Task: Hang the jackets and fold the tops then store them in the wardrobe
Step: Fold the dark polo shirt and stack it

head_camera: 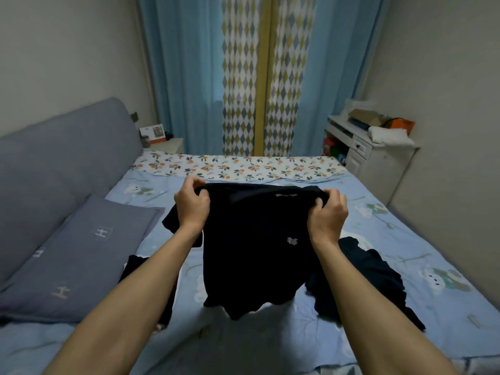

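Observation:
A black top (251, 247) with a small white logo on the chest hangs in the air above the bed (405, 239). My left hand (191, 203) grips its left shoulder and my right hand (328, 212) grips its right shoulder, so the top is stretched between them with its hem dangling just over the sheet. More dark clothes lie on the bed: one pile (378, 280) to the right below my right forearm, another dark garment (135, 269) partly hidden under my left forearm.
A grey pillow (81, 255) and grey padded headboard (54, 158) fill the left side. Blue curtains (178, 77) hang behind the bed. A small nightstand (167, 143) stands at the back left, a white cluttered cabinet (373, 152) at the back right.

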A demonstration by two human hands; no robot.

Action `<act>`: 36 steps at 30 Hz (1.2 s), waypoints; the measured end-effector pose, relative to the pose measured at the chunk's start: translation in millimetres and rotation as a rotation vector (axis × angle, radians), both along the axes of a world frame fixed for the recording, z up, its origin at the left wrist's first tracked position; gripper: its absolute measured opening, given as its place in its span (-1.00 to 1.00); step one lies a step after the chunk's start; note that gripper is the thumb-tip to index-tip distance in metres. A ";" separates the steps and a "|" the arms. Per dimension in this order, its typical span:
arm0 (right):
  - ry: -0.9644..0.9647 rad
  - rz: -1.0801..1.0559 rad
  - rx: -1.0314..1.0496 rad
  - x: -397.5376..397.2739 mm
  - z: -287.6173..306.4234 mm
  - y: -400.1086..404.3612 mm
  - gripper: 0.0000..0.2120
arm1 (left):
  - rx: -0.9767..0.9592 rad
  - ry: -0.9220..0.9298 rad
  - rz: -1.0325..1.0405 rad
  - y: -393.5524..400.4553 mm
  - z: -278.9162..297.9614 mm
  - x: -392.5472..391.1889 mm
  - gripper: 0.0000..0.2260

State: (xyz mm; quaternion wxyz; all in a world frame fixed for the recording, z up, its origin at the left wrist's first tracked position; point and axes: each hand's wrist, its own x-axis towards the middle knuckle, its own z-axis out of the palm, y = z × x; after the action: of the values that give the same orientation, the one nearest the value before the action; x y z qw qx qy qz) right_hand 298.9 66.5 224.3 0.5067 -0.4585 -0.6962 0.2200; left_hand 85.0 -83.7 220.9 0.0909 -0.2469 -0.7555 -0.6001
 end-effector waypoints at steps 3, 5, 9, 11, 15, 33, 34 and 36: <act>-0.053 0.085 -0.004 37.2 10.2 2.3 -0.86 | 0.026 0.036 0.039 -15.5 8.9 40.9 -0.75; -0.106 0.119 -0.030 63.8 19.0 -3.9 -0.79 | -0.031 0.014 0.059 -29.1 11.0 70.9 -0.74; 0.027 0.139 -0.021 101.8 20.8 -26.7 -0.79 | 0.016 0.018 0.108 -51.9 15.0 118.5 -0.78; 0.032 0.158 -0.065 118.1 16.1 -37.9 -0.77 | 0.031 -0.004 0.125 -60.1 17.6 138.7 -0.82; 0.046 0.132 0.050 149.5 -3.1 -67.7 -0.76 | 0.072 0.030 0.178 -81.3 1.0 166.7 -0.86; -0.275 0.240 -0.240 192.5 -121.0 -112.0 -0.70 | -0.230 -0.108 0.158 -157.3 -112.4 193.9 -0.92; -0.287 0.244 -0.241 190.8 -125.2 -110.3 -0.70 | -0.249 -0.120 0.152 -159.1 -118.6 190.8 -0.91; -0.302 0.253 -0.264 182.7 -136.4 -107.1 -0.70 | -0.279 -0.153 0.135 -160.1 -133.2 182.1 -0.90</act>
State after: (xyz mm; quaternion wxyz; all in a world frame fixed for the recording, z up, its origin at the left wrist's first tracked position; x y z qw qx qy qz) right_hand 481.7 -40.7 88.0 0.3008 -0.4575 -0.7812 0.3000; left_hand 267.1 -243.8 87.7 0.0379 -0.1594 -0.8511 -0.4989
